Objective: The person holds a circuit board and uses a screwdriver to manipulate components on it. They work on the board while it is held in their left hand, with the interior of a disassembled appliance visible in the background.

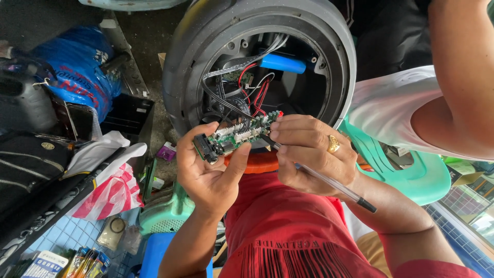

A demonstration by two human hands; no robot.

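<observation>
My left hand (208,172) holds a small green circuit board (234,136) by its left end, thumb beneath and fingers behind. My right hand (309,154), a gold ring on one finger, pinches the board's right end. It also holds a clear pen with a black cap (329,181), which slants down to the right. Black, white and red wires (247,90) run from the board into the open hub of a large black-tyred wheel (180,62) just beyond it. A blue cylinder (282,63) lies inside the hub. An orange part (257,163) sits right under the board.
Another person's bare arm (460,77) and white shirt (386,110) lean in at the upper right. A green plastic stool (417,175) stands on the right. On the left are a blue plastic bag (77,67), a red-and-white bag (110,193), black bags and small clutter on blue tiles.
</observation>
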